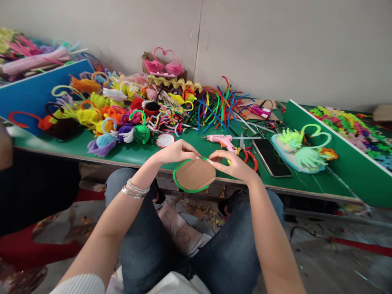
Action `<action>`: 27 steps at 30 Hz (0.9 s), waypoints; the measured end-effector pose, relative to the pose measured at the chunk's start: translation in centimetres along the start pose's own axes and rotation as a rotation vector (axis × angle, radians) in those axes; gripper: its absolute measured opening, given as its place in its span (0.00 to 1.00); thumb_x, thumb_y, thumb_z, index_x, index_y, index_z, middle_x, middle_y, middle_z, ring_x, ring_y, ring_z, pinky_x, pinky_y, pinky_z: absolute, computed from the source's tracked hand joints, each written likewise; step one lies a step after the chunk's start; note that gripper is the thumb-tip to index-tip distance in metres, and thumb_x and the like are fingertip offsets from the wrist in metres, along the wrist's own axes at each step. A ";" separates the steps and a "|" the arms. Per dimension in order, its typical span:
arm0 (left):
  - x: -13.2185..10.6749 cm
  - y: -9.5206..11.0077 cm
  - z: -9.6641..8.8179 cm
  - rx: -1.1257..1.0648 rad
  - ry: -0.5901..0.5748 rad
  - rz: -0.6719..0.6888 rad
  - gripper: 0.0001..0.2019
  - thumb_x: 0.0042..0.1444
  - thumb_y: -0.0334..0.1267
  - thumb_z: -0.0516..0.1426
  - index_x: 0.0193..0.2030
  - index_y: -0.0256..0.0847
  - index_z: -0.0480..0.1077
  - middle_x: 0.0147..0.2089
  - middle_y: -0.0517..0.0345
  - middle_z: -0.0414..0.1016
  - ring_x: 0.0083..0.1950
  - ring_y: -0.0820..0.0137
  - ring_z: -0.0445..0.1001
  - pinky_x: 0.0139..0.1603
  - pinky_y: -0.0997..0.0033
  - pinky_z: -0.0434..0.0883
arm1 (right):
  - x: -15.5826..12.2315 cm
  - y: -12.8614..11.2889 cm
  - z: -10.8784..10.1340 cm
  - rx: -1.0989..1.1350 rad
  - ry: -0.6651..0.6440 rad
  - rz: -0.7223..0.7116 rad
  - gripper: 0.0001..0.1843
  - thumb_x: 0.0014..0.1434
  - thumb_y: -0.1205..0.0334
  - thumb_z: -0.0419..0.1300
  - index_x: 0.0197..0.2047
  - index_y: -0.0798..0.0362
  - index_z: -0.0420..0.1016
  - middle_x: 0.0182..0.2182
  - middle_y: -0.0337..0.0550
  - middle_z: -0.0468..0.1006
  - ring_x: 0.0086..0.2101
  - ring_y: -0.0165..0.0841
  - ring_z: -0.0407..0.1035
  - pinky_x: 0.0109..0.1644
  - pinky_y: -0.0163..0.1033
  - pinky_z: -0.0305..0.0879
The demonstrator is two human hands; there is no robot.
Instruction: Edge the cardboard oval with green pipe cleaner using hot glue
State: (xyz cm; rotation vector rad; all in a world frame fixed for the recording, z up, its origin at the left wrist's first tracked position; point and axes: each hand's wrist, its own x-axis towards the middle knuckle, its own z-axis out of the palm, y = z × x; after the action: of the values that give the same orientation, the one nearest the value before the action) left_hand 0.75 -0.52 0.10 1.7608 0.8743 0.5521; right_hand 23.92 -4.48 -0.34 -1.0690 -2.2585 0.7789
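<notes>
A brown cardboard oval [196,175] hangs over the table's front edge, above my lap. Fuzzy green pipe cleaner [180,187] runs along its left and lower rim and up to the top; the right rim shows bare cardboard. My left hand [179,152] pinches the top rim from the left. Close beside it, my right hand [229,164] has its thumb and fingers closed on the pipe cleaner at the same rim. Just behind my right hand lie a pink glue gun [221,139] and orange-handled scissors [251,160].
A phone [272,157] and a pipe-cleaner swan pair on a base [306,153] lie to the right. Many colourful swans [105,141] and loose pipe cleaners [219,106] cover the left and back. Blue [18,98] and green dividers [333,151] flank the table. Someone sits at left.
</notes>
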 end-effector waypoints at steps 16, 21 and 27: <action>0.1 -0.1 0.2 -0.022 0.014 -0.015 0.12 0.44 0.43 0.61 0.33 0.38 0.80 0.33 0.55 0.80 0.34 0.71 0.72 0.35 0.75 0.67 | -0.1 -0.1 0.0 -0.027 0.024 0.005 0.10 0.59 0.57 0.55 0.38 0.49 0.75 0.36 0.42 0.78 0.40 0.36 0.72 0.49 0.47 0.68; 0.3 -0.1 0.3 -0.021 0.100 -0.066 0.14 0.44 0.45 0.61 0.33 0.36 0.80 0.23 0.60 0.74 0.24 0.77 0.60 0.24 0.76 0.57 | 0.0 0.0 0.3 -0.029 0.090 0.050 0.11 0.60 0.55 0.54 0.40 0.50 0.73 0.38 0.42 0.78 0.40 0.36 0.71 0.46 0.44 0.69; 0.4 -0.3 0.4 -0.134 0.205 -0.148 0.14 0.46 0.45 0.57 0.31 0.37 0.79 0.22 0.61 0.69 0.23 0.79 0.55 0.21 0.79 0.53 | 0.4 -0.1 0.6 -0.303 0.399 -0.093 0.12 0.59 0.57 0.54 0.46 0.49 0.71 0.48 0.44 0.76 0.48 0.38 0.69 0.54 0.48 0.65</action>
State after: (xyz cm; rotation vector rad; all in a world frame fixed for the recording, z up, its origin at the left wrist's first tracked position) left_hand 1.23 -0.39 -0.36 1.5233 1.0755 0.6859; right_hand 23.25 -4.39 -0.64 -1.1265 -2.0959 0.1628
